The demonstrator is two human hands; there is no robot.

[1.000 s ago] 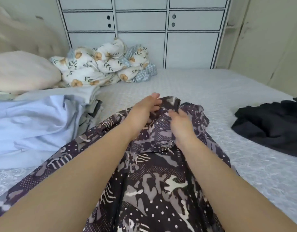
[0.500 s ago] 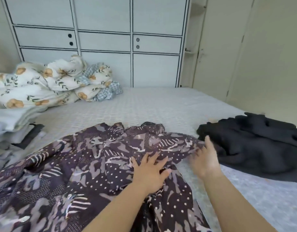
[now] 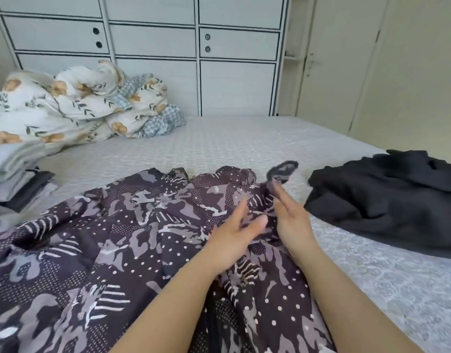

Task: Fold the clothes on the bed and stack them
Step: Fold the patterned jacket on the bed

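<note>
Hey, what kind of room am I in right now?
Most likely a bedroom: a bed with a rumpled floral duvet, a white wardrobe behind it, and clothes laid out, including a patterned garment under both hands.

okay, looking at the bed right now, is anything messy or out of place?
Yes. The black garment lies crumpled at the bed's right edge, unfolded, and a floral duvet is bunched up by the wardrobe.

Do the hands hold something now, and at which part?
Nothing is clearly gripped. Both the left hand and right hand lie with straight fingers on the patterned garment, near its right upper edge.
</note>
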